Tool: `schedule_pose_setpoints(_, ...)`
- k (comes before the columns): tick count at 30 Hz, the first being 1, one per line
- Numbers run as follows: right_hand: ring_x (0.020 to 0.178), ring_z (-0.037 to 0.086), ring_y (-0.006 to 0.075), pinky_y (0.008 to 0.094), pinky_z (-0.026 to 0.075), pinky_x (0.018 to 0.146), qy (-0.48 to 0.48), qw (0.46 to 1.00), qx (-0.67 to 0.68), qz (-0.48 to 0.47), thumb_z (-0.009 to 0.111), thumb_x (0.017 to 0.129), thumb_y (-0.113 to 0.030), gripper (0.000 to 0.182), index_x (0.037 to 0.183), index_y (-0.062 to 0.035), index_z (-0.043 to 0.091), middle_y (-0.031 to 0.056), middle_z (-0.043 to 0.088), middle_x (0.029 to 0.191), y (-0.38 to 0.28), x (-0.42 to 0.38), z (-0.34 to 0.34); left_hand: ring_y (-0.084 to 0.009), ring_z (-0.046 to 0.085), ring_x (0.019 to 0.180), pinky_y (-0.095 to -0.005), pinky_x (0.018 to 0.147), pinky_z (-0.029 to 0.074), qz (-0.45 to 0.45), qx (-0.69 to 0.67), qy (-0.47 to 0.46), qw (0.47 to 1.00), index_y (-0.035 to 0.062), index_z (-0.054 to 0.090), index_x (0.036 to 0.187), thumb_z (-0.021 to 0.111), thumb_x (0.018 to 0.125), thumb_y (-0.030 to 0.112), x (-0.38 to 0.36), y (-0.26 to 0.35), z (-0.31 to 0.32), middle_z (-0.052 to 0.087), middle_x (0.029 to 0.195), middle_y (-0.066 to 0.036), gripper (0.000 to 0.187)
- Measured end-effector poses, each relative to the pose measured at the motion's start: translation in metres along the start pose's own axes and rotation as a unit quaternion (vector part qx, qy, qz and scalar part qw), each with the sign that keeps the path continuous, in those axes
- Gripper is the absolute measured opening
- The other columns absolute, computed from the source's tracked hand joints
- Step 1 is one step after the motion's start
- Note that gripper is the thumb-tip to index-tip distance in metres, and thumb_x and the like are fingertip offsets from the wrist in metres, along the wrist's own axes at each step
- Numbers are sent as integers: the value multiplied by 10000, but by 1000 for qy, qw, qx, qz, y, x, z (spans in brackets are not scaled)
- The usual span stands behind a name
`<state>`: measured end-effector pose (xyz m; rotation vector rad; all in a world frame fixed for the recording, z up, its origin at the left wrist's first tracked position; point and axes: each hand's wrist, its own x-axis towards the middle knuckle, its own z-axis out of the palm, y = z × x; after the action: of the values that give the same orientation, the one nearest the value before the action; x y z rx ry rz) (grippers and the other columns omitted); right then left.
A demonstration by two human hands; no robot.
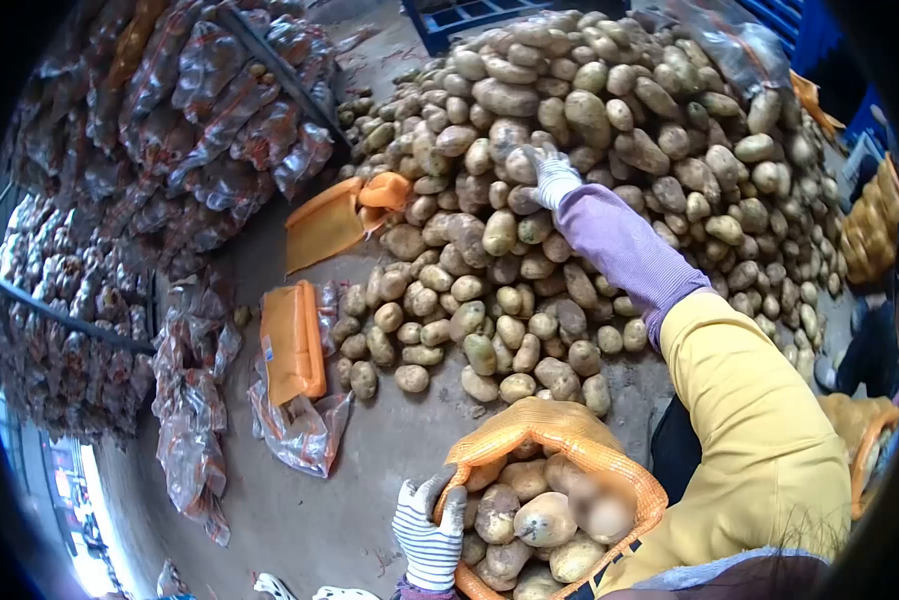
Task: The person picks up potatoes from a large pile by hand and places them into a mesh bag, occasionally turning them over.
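Note:
My left hand (430,533), in a striped glove with grey fingertips, grips the left rim of an orange mesh sack (647,492). The sack stands open at the bottom of the view, with several potatoes (545,519) inside. My right arm stretches up to a large heap of potatoes (499,232). There my right hand (552,174), gloved the same way, has its fingers and thumb around a potato (520,166) on the heap's face; the fingers partly hide it.
Folded orange mesh sacks (287,345) and clear plastic bags (314,430) lie on the floor at left. Stacked bags of produce (219,90) rise behind a metal bar. A filled mesh sack (874,225) stands at the far right, near a person's dark-clothed leg (871,350).

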<state>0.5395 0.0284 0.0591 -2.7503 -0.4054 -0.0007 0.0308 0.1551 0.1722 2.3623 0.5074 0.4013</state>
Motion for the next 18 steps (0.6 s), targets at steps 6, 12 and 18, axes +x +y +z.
schedule_pose_setpoints(6,1290,491,353,388,417,1082,-110,985,129,21,645,825,-616,819,1428,-97,446,178,453,1448,14,15,9,-335,637,788,-392,723,520,30,82,59,994,81,716,1048,723,829,152,-6,1,10,634,887,-160,230)
schedule_pose_setpoints(12,1033,651,278,466,577,841,-402,550,732,6,673,845,-563,741,1369,-75,478,129,610,1222,-12,-172,-78,-340,626,877,-405,802,509,38,78,83,993,71,690,1103,714,851,183,-16,-5,16,624,948,-171,277)
schedule_pose_setpoints(18,1157,568,236,351,471,1004,-346,603,707,-127,667,885,-324,614,1360,-3,446,136,588,1209,-99,-342,-140,-365,538,1179,-445,1045,410,100,54,119,986,32,519,1364,668,908,386,-30,-8,16,538,1272,-227,596)
